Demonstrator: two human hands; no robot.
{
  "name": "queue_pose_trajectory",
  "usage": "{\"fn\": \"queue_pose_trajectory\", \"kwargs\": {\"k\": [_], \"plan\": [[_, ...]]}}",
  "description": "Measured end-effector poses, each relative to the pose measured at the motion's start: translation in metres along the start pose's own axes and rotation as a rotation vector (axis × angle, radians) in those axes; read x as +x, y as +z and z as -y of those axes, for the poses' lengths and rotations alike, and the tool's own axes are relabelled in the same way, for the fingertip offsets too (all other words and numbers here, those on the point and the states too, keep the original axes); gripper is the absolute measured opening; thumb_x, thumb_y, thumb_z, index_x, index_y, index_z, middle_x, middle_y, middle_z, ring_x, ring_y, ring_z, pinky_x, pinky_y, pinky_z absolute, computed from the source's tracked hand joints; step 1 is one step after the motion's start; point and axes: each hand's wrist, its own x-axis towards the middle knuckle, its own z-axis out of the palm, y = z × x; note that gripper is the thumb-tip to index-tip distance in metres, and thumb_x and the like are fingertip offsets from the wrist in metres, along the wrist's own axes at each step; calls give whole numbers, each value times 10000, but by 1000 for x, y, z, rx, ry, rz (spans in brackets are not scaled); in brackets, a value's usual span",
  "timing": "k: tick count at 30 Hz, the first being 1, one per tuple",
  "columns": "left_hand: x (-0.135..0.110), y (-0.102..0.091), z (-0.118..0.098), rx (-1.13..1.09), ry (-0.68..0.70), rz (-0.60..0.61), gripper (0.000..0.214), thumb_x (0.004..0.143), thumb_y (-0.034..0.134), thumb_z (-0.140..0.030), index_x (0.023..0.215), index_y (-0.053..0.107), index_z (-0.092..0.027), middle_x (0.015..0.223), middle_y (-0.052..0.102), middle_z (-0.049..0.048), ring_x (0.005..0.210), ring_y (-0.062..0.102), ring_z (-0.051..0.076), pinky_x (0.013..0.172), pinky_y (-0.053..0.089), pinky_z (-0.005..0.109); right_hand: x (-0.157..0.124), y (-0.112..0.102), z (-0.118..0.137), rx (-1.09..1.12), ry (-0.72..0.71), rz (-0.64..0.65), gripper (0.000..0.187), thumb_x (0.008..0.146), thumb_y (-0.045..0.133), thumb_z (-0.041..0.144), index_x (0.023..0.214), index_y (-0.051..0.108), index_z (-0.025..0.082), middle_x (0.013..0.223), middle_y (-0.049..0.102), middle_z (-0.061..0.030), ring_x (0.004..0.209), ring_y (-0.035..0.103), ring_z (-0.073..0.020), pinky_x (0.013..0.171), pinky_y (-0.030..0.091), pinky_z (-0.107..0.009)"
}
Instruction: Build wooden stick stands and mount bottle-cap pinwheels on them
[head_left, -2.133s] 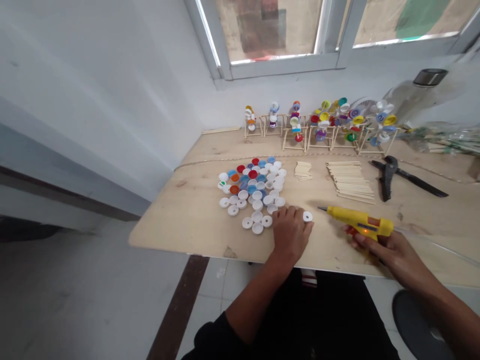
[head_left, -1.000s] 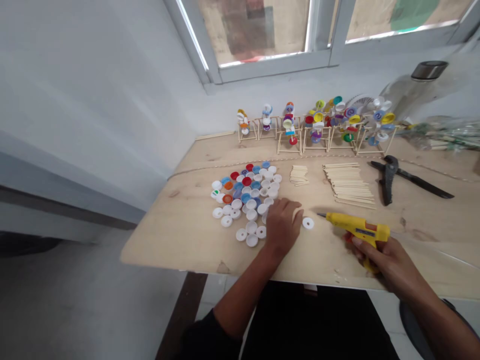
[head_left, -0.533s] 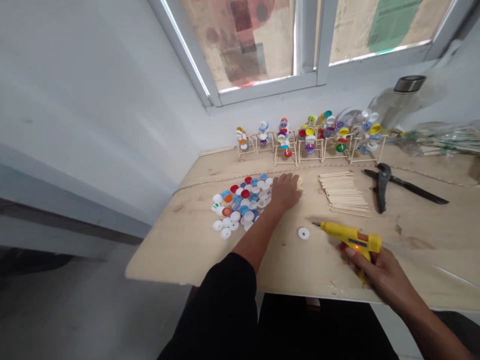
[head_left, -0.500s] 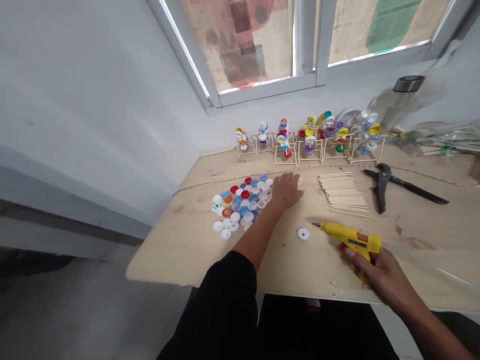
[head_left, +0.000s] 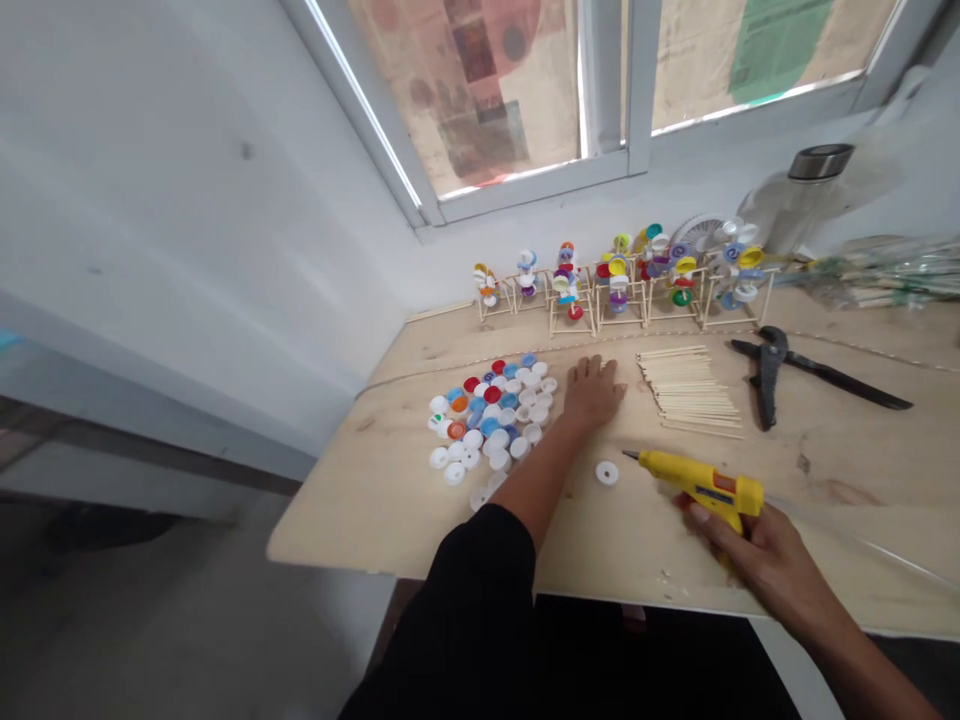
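Observation:
My right hand [head_left: 765, 555] is wrapped round the handle of a yellow hot glue gun [head_left: 697, 478], its nozzle pointing left. A clear glue stick [head_left: 862, 543] sticks out from the gun's back end. Just left of the nozzle, a white bottle cap with a hole in its middle [head_left: 607, 473] lies flat on the table. My left hand [head_left: 594, 393] rests palm down on the wood with its fingers apart, between the many coloured bottle caps [head_left: 491, 395] and a row of thin wooden sticks [head_left: 690, 388]. What lies under the palm is hidden.
Black pliers [head_left: 771, 370] lie on the right of the wooden table [head_left: 352, 500]. Along the wall stand several stick frames with cap wheels [head_left: 619, 285]. A clear bottle [head_left: 787, 205], a white fan [head_left: 699, 235] and plastic-wrapped bundles [head_left: 885, 275] are at the back right.
My left hand has slid a little right and toward me, away from the caps, its fingers more spread. My right hand and the glue gun have hardly moved.

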Motion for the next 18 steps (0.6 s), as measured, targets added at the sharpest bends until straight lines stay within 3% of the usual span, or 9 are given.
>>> {"fn": "queue_pose_trajectory", "kwargs": {"k": [9,15,18], "plan": [[-25,-3,-8,-18,33,50,493,928,358,-354,1406,361,-230,1484,360,82,1369,300,263,1100,302,430,0,0,4,-7,-36,-14,467,735,609,565,918,743,157,946,740,-113,857,676,-267,762,545,-342],[-37,-9,-12,-165,-6,190,531,911,377,-367,1431,317,-278,1542,268,41,1426,198,264,1140,218,476,-2,-1,7,-27,-42,-23,466,740,602,560,908,739,147,928,738,-110,850,669,-268,761,533,-349],[-38,-14,-10,-278,-19,200,522,901,394,-352,1419,337,-309,1528,305,7,1425,214,238,1147,206,476,-2,-1,7,-10,-29,-24,487,732,602,565,917,735,136,945,733,-114,867,663,-268,775,523,-350]]}}
